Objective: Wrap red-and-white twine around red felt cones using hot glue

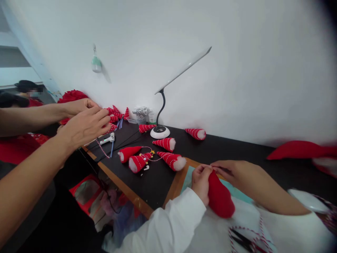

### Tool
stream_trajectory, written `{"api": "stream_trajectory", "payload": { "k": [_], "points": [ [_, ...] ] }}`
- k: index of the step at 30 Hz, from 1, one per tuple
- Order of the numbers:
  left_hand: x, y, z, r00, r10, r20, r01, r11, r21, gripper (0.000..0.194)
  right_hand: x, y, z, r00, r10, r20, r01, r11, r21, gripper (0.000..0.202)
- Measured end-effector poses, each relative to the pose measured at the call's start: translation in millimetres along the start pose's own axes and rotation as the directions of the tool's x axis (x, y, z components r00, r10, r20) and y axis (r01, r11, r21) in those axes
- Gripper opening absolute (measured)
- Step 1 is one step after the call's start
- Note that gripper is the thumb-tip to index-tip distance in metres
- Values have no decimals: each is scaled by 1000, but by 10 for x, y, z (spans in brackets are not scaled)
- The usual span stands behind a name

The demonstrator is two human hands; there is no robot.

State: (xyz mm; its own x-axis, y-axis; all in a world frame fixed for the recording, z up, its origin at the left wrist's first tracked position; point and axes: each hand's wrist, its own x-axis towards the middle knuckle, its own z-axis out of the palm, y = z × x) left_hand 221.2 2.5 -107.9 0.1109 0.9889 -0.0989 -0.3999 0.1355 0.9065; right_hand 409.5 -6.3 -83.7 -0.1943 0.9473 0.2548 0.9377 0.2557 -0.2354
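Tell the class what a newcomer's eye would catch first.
The white desk lamp slants up before the pale wall. Red cones, most white-ended, lie scattered near its base on the black table. Lower right, left hand and right hand meet at a red fabric piece.

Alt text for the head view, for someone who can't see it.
Left hand grips a red cloth piece near its narrow end, right hand at the tip. Beyond, striped cones lie on a black table near a lamp; a co-worker's hands show at left.
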Motion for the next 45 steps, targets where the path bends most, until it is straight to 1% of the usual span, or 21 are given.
{"api": "stream_trajectory", "payload": {
  "k": [1,3,4,7,10,13,17,20,22,25,27,29,32,34,36,37,39,41,42,44,45],
  "points": [
    [27,-174,131,1000,-22,3,22,1000,-12,17,-3,19,7,1000,-9,-14,9,1000,5,27],
    [92,-469,334,999,-46,-14,45,997,-64,25,-13,57,8,998,-30,-57,31,999,20,25],
    [122,-578,398,998,-58,-23,54,986,-160,24,-22,74,0,996,-47,-74,49,998,28,25],
    [170,-732,452,999,-46,-24,40,973,-229,32,-57,108,-50,988,-110,-107,115,992,41,28],
    [168,-717,417,1000,-14,-10,12,974,-228,39,-83,118,-98,974,-196,-115,201,979,36,31],
    [173,-686,400,1000,-5,-3,4,971,-240,39,-69,90,-102,957,-261,-123,264,965,5,31],
    [214,-672,399,1000,18,-19,-22,970,-244,36,-3,-73,-124,963,-244,-118,222,960,-169,27],
    [215,-637,388,999,38,-8,-39,969,-244,37,10,-250,-238,971,-232,-62,202,929,-311,20],
    [188,-598,389,998,40,50,-26,968,-250,40,-24,-330,-338,968,-245,-51,215,919,-331,18],
    [120,-518,420,979,23,203,30,967,-253,44,-157,-349,-458,970,-226,-84,188,926,-327,14],
    [58,-454,460,945,15,326,68,968,-242,46,-292,-321,-504,968,-213,-131,168,943,-287,16],
    [-21,-382,515,896,6,444,104,970,-222,47,-438,-296,-537,960,-196,-200,155,967,-204,21],
    [-171,-242,601,814,-28,580,160,971,-176,46,-642,-309,-619,942,-148,-300,136,989,-63,22],
    [-284,-101,635,766,-61,640,199,969,-146,40,-771,-348,-715,931,-105,-350,104,994,-21,21],
    [-388,87,624,709,-87,700,243,962,-127,31,-911,-379,-827,914,-32,-403,30,999,-12,19],
    [-433,191,597,694,-108,712,286,949,-136,26,-994,-382,-878,904,24,-427,-25,1000,3,20],
    [-514,385,492,724,-166,670,383,904,-190,15,-1197,-355,-939,877,153,-455,-140,988,62,23],
    [-604,498,330,753,-273,599,473,857,-204,12,-1445,-291,-914,858,274,-435,-243,962,127,29],
    [-656,505,237,774,-309,552,488,847,-211,14,-1577,-250,-864,852,332,-406,-302,943,137,32],
    [-771,414,58,805,-337,488,477,857,-194,21,-1834,-168,-707,843,457,-284,-452,888,86,44],
    [-826,326,-17,821,-323,472,450,874,-185,26,-1951,-134,-611,815,535,-222,-545,838,19,49]
  ]
}}
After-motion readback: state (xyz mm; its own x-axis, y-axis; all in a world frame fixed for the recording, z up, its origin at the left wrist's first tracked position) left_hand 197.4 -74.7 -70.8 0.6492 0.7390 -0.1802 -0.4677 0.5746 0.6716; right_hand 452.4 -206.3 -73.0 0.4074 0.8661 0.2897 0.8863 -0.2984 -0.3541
